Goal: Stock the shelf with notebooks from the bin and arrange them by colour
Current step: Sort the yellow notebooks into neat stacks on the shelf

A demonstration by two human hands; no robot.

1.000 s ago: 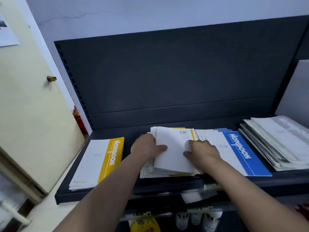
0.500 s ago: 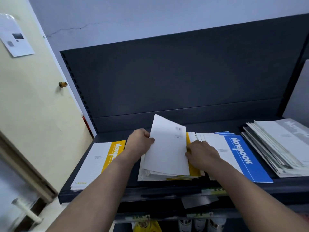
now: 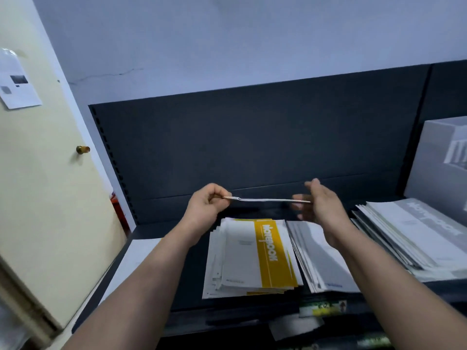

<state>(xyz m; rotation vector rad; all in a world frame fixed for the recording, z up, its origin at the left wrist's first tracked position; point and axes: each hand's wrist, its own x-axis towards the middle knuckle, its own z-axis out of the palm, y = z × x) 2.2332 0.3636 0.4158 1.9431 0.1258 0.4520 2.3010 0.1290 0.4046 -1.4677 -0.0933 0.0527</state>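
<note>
You held one notebook (image 3: pixel 267 199) flat and edge-on in the air, above the back end of the yellow-striped pile (image 3: pixel 252 256) on the shelf (image 3: pixel 192 274). Your left hand (image 3: pixel 206 207), above the pile's back left corner, pinched the notebook's left end between the thumb and curled fingers. Your right hand (image 3: pixel 321 205), above the back right corner, was at the notebook's right end with the thumb lifted. It was blurred, so I cannot tell if it gripped.
</note>
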